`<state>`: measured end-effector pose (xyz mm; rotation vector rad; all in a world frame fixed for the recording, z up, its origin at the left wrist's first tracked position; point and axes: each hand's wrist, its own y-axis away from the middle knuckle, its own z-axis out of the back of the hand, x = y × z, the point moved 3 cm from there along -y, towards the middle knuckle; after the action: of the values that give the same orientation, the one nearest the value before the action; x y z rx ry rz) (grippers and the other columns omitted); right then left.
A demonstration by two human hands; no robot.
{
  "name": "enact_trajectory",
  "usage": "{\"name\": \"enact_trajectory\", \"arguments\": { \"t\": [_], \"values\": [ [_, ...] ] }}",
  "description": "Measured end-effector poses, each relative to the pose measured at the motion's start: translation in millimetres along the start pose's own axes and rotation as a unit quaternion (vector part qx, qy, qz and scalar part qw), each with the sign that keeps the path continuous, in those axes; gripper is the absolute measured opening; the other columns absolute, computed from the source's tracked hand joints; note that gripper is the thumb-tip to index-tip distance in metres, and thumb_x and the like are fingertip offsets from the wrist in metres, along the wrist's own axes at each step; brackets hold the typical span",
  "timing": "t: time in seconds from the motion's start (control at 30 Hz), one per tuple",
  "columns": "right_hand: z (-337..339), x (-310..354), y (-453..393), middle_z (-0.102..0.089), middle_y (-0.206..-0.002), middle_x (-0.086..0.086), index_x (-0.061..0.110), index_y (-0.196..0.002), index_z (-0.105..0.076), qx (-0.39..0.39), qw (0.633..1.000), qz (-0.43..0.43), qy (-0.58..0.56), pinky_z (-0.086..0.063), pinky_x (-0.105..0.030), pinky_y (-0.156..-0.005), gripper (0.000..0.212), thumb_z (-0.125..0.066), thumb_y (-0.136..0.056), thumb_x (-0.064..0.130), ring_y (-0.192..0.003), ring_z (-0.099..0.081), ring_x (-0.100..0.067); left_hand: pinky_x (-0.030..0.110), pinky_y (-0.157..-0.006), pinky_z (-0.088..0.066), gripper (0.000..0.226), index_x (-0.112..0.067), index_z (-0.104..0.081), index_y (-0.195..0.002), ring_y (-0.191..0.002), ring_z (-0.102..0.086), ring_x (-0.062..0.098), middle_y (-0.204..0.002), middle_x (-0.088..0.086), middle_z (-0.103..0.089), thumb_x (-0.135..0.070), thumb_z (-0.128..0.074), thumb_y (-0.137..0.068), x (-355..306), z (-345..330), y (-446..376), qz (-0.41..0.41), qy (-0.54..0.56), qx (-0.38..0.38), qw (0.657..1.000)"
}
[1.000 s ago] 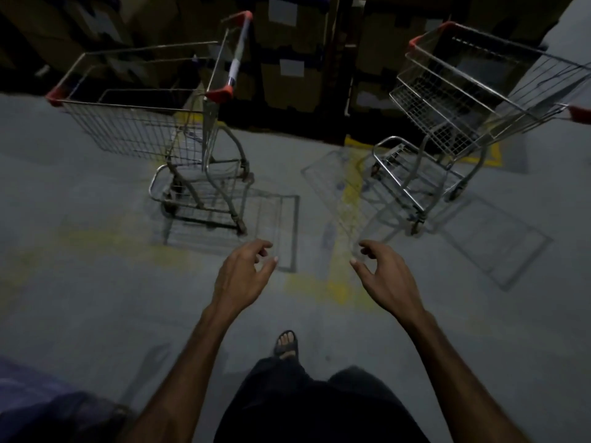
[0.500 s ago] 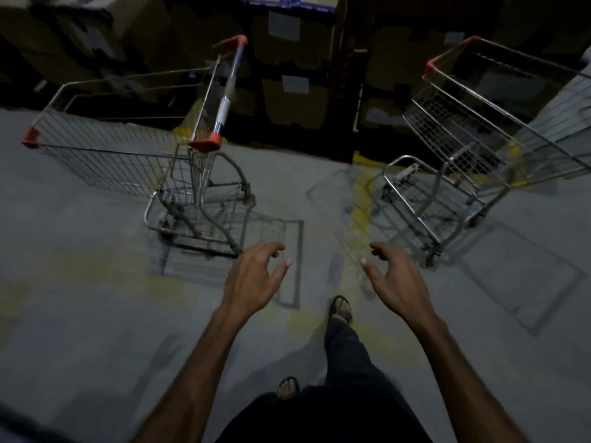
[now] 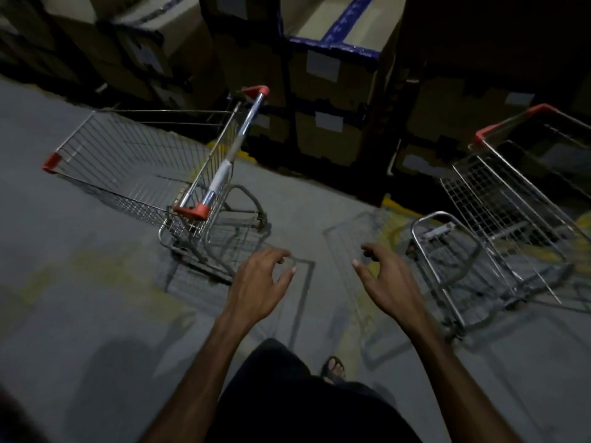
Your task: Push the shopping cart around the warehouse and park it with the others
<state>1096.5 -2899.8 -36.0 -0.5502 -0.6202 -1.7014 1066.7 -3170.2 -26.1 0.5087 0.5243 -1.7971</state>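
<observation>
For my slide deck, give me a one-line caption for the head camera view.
Two empty hands, left hand and right hand, reach between the left cart and right cart.

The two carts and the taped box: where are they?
Left cart [image 3: 224,169], head view, on its handle bar.
Right cart [image 3: 499,199], head view, on its wire basket.
Blue-taped box [image 3: 335,49], head view, on its tape edge.

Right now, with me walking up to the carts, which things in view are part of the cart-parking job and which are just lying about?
Part of the job:
- left cart, its handle nearest you
- right cart
- left hand and right hand, both holding nothing

Just there:
- stacked cardboard boxes behind the carts
- worn yellow floor markings
</observation>
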Motion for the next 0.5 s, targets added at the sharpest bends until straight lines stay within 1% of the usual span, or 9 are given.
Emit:
{"name": "enact_trajectory", "arguments": {
  "t": [0.07,0.17,0.27,0.37,0.5],
  "values": [
    [0.0,5.6,-27.7,-0.068,-0.132,-0.002,0.017,-0.141,-0.062,0.015,1.000,0.016,-0.002,-0.050,-0.040,-0.100,0.046,-0.068,-0.101,0.040,-0.124,-0.062,-0.022,0.031,-0.083,-0.052,0.028,-0.017,-0.072,-0.122,-0.096,-0.066,0.017,-0.109,-0.001,-0.072,-0.032,-0.074,-0.098,5.6,0.2,-19.9,0.008,-0.002,-0.010,1.000],
    [-6.6,12.7,-69.3,-0.067,-0.133,-0.003,0.016,-0.142,-0.061,0.044,0.998,0.032,0.009,-0.049,-0.040,-0.101,0.046,-0.066,-0.102,0.039,-0.124,-0.061,-0.022,0.033,-0.086,-0.051,0.028,-0.019,-0.071,-0.121,-0.097,-0.064,0.017,-0.110,-0.003,-0.071,-0.033,-0.074,-0.097,20.5,-0.3,-52.6,0.037,-0.003,-0.024,0.999],
    [-14.4,22.1,-112.7,-0.067,-0.133,0.000,0.018,-0.142,-0.060,0.061,0.997,0.046,0.014,-0.049,-0.038,-0.100,0.046,-0.066,-0.102,0.040,-0.124,-0.061,-0.020,0.034,-0.086,-0.052,0.029,-0.020,-0.071,-0.122,-0.097,-0.063,0.016,-0.111,-0.002,-0.071,-0.033,-0.074,-0.096,32.3,1.1,-90.7,0.043,0.000,-0.041,0.998],
    [-22.7,39.2,-161.8,-0.066,-0.132,0.000,0.020,-0.142,-0.060,0.078,0.994,0.071,0.030,-0.049,-0.038,-0.099,0.047,-0.064,-0.102,0.045,-0.124,-0.061,-0.020,0.039,-0.091,-0.054,0.033,-0.020,-0.070,-0.124,-0.102,-0.064,0.018,-0.113,-0.003,-0.070,-0.039,-0.068,-0.096,49.7,3.8,-135.3,0.051,0.001,-0.056,0.997],
    [-25.3,82.7,-228.7,-0.062,-0.137,0.003,0.026,-0.146,-0.055,0.125,0.987,0.098,0.027,-0.050,-0.042,-0.102,0.055,-0.059,-0.101,0.057,-0.124,-0.059,-0.017,0.047,-0.095,-0.051,0.036,-0.023,-0.068,-0.127,-0.109,-0.064,0.023,-0.116,-0.002,-0.071,-0.039,-0.063,-0.095,69.7,23.5,-197.8,0.075,-0.075,-0.122,0.987]
  ]
}}
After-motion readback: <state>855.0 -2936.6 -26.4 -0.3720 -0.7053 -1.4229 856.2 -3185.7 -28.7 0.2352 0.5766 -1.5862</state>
